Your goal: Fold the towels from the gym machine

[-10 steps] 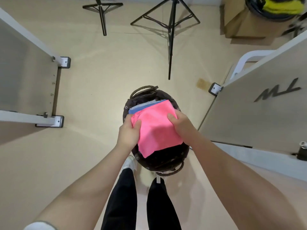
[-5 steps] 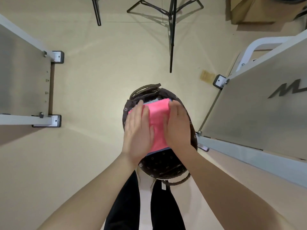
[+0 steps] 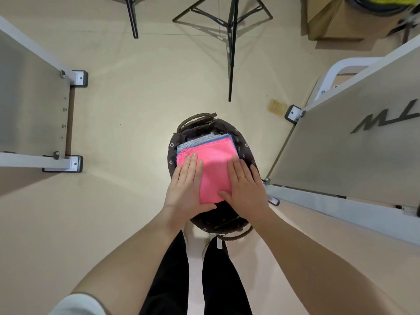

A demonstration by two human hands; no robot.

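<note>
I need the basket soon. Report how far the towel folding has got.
Done: a folded pink towel lies on top of blue folded towels in the dark basket. In hand: left hand and right hand press flat on the pink towel. Left: no unfolded towels show in this view, so I cannot tell.

You are looking at a bright, evenly lit scene with a warm yellowish cast over the floor (image 3: 136,123). A pale pool of stronger light lies on the floor just around the basket (image 3: 244,153). Beyond the basket, the tripod (image 3: 230,42) throws soft, faint shadows, so the light comes from overhead. The wide lens bends straight lines: the machine frames (image 3: 341,133) beside the basket splay outward. The far corner to the right of the basket is smeared with blur; the centre stays sharp.
</note>
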